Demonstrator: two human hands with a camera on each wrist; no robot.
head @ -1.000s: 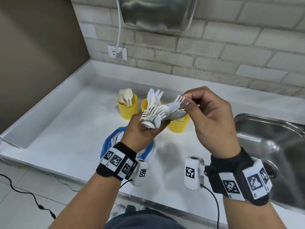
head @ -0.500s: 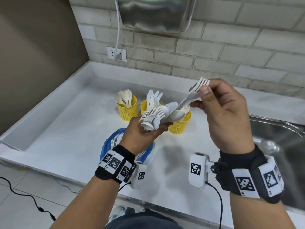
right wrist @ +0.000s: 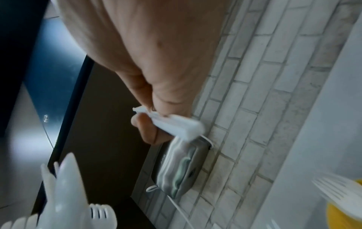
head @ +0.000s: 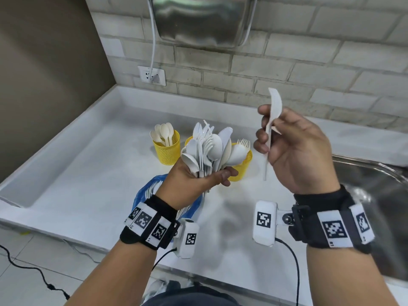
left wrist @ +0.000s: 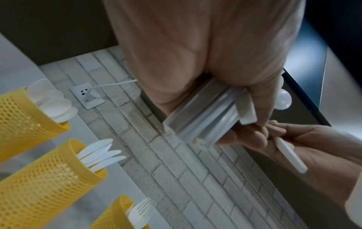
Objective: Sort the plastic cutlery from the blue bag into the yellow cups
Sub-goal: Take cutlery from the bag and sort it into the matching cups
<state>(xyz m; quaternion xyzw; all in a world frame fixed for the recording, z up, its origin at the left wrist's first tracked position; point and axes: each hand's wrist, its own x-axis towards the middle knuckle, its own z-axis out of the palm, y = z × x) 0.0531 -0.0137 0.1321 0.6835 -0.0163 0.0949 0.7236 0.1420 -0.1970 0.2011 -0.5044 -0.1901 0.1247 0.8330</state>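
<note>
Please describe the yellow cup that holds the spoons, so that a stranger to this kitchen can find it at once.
On the white counter below the wall socket, three yellow mesh cups stand in a row. The spoon cup is the leftmost, nearest the socket; only it holds rounded spoon bowls, not knives or forks.

Head cam looks fwd and down from above both hands. Left wrist cam sits tight under the left hand [left wrist: 195, 62], facing the grey brick wall [left wrist: 176, 162] beyond its fingers. Right wrist cam does likewise (blurred). All share the wall-mounted steel dryer [head: 203, 21].
</note>
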